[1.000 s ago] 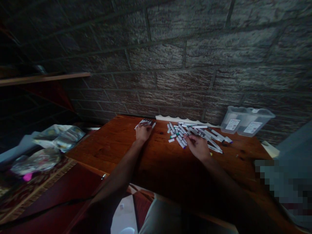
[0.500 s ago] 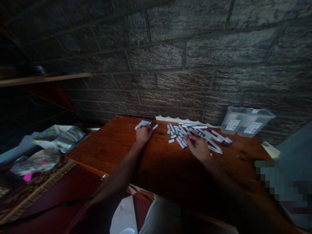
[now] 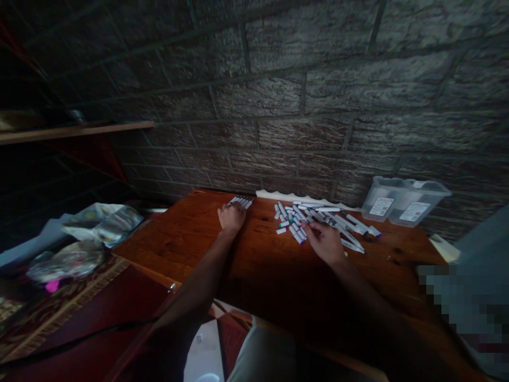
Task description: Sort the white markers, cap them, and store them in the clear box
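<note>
My left hand [image 3: 232, 217] is closed over the near end of a row of white markers [image 3: 243, 201], which lie side by side toward the far edge of the wooden table [image 3: 254, 265]. The fingertips are partly hidden under the hand. To the right, my right hand [image 3: 324, 240] rests at the near side of a loose pile of markers [image 3: 296, 214]. Its thumb and forefinger pinch a marker there, mostly hidden by the fingers. Several markers in the pile have coloured ends, green and purple among them.
Two clear plastic cases [image 3: 397, 204] with labels stand at the back right by the brick wall [image 3: 278, 127]. A white wavy-edged strip [image 3: 274, 196] lies along the wall. Plastic bags [image 3: 71, 260] lie left of the table, below a wooden shelf [image 3: 79, 131].
The marker that stuck out apart to the right of my left hand now lies against the row. My right hand stays at the pile. The view has shifted slightly.
</note>
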### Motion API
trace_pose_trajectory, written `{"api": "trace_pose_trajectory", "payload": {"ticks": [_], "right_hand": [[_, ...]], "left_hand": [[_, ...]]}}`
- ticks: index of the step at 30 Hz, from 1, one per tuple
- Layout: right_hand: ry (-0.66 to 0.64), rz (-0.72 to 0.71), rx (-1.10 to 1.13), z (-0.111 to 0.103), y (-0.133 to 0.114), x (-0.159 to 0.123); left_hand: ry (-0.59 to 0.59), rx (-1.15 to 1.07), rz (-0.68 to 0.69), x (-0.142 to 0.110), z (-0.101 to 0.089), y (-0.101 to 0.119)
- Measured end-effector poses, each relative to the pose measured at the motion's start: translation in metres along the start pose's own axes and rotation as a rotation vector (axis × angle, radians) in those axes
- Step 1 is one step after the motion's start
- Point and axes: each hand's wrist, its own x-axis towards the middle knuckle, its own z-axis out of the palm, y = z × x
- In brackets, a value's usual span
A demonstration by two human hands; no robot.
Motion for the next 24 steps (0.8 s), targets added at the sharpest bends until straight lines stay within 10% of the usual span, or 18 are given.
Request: {"api": "trace_pose_trajectory", "payload": {"ticks": [24], "right_hand": [[-0.014,0.003,0.018,-0.004,-0.004,0.000]], "left_hand": [[0.013,-0.222,-0.126,0.005,-0.001,-0.010]]}}
